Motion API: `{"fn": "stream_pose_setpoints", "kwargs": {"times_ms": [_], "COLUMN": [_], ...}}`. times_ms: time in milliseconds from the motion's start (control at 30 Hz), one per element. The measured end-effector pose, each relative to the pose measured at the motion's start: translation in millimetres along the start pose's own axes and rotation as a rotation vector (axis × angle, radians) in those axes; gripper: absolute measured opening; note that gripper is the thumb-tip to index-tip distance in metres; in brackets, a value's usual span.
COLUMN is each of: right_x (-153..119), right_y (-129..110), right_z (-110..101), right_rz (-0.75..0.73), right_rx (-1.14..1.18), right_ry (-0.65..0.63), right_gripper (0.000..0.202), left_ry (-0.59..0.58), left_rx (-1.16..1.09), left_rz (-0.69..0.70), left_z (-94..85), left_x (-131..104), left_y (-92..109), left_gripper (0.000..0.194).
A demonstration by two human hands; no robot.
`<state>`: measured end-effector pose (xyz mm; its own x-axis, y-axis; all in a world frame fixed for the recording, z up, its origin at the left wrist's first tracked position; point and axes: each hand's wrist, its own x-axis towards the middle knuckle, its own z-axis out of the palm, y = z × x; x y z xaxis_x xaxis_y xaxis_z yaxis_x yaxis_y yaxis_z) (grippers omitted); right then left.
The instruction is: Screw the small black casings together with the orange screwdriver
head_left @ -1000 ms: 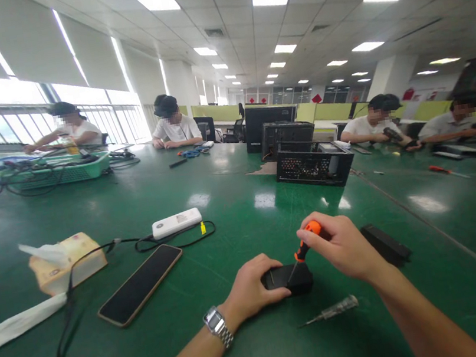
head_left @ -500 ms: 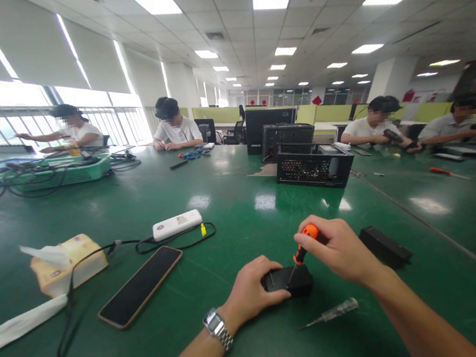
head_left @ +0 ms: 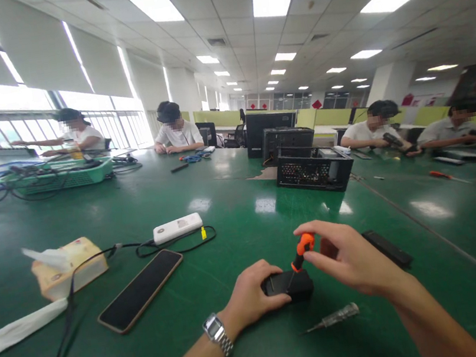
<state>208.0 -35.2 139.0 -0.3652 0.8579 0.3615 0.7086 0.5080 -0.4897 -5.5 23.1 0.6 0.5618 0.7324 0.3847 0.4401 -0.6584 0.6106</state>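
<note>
On the green table, my left hand (head_left: 255, 292), with a silver watch at the wrist, grips the left end of a small black box (head_left: 296, 285). An orange and black screwdriver (head_left: 303, 249) stands tilted with its shaft down on top of the box. My right hand (head_left: 343, 252) has its thumb and forefinger around the orange handle. A clear-handled screwdriver (head_left: 334, 317) lies just in front of the box. Another black piece (head_left: 387, 248) lies to the right, partly behind my right hand.
A phone (head_left: 142, 289), a tissue pack (head_left: 72, 269) and a white power bank (head_left: 178, 227) with a black cable lie at left. An opened computer case (head_left: 315, 170) stands farther back. A green basket (head_left: 63, 178) holds cables. Several people sit around the table.
The right thumb and forefinger have shifted around the orange handle, with the hand more open. The handle leans slightly farther left. My left hand still holds the box.
</note>
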Motion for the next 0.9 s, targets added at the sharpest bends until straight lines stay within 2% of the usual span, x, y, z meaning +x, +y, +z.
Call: {"fn": "stream_pose_setpoints", "kwargs": {"times_ms": [67, 167, 200, 267, 333, 433, 533, 667, 700, 800, 900], "right_x": [-3, -4, -4, -3, -2, -3, -3, 7, 10, 13, 1], "right_y": [-1, 1, 2, 3, 3, 0, 3, 36, 48, 83, 108], "right_z": [-3, -1, 2, 9, 14, 13, 6, 10, 14, 34, 54], "right_rz": [0.013, 0.060, 0.092, 0.140, 0.145, 0.118, 0.108, 0.211, 0.247, 0.344, 0.370], "right_rx": [0.001, -0.011, -0.041, -0.130, -0.215, -0.245, -0.154, -0.101, -0.126, -0.172, -0.138], "right_ry": [-0.015, 0.011, 0.055, 0.167, 0.242, 0.207, 0.150, 0.327, 0.332, 0.175, 0.047], "right_gripper": [0.032, 0.015, 0.021, 0.045, 0.055, 0.048, 0.032, 0.022, 0.021, 0.016, 0.013], "left_ry": [-0.003, -0.011, -0.014, -0.016, -0.015, -0.015, -0.003, 0.042, 0.055, 0.064, 0.043], "left_rx": [0.000, 0.002, 0.003, 0.010, 0.018, 0.017, 0.009, 0.030, 0.036, 0.035, 0.026], "left_rz": [-0.005, -0.017, -0.021, -0.028, -0.035, -0.037, -0.030, -0.060, -0.071, -0.083, -0.090], "left_z": [-1.3, -3.3, -3.8, -4.5, -4.5, -3.9, -3.5, -5.7, -6.7, -9.6, -10.8], "left_x": [0, 0, 0, 1, 1, 1, 0, 0, 0, 1, 1], "left_y": [2, 5, 5, 6, 6, 6, 5, 3, 2, -2, -4], "left_gripper": [0.040, 0.040, 0.040, 0.040, 0.040, 0.040, 0.040, 0.034, 0.034, 0.036, 0.038]}}
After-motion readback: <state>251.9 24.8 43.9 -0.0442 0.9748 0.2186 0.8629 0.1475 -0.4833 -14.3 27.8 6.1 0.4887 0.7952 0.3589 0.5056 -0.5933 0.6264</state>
